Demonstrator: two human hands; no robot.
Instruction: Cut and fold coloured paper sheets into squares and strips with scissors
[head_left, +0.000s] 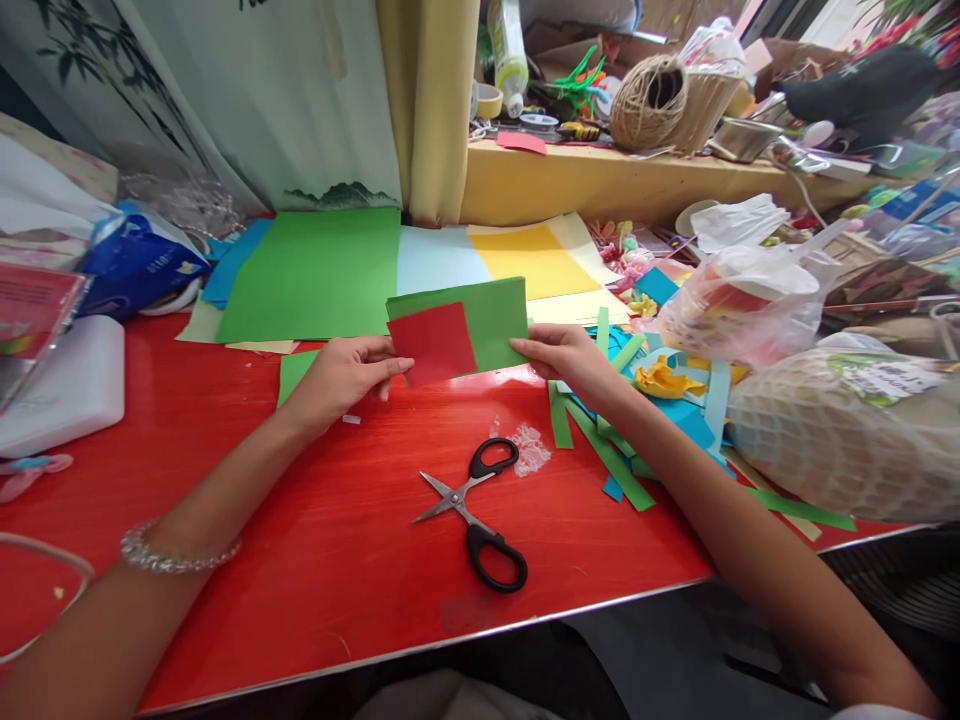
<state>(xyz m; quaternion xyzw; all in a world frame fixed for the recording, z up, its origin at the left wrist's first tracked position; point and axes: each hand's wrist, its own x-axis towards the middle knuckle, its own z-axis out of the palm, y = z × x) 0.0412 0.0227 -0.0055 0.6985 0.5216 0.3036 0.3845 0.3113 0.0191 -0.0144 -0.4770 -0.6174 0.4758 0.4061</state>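
Observation:
A red paper square (433, 345) is pinched by my left hand (352, 370) at its lower left corner. Behind it stands a folded green paper (499, 322), raised above the red table. My right hand (559, 358) grips the green paper's right edge between thumb and fingers. The red square covers the left part of the green paper, so I cannot tell whether my left hand also holds the green. Spread scissors (456, 497) with black handles lie on the table (337, 560) below the hands. Clear plastic bits (531, 450) lie beside the upper handle.
Large green (322, 280), light blue (439, 258) and yellow sheets (536, 262) lie at the back. Green and blue paper scraps (611, 460) pile under my right forearm. A netted bag (825, 430) sits at the right. A white container (67, 390) stands left. Twine (649, 105) is on the ledge.

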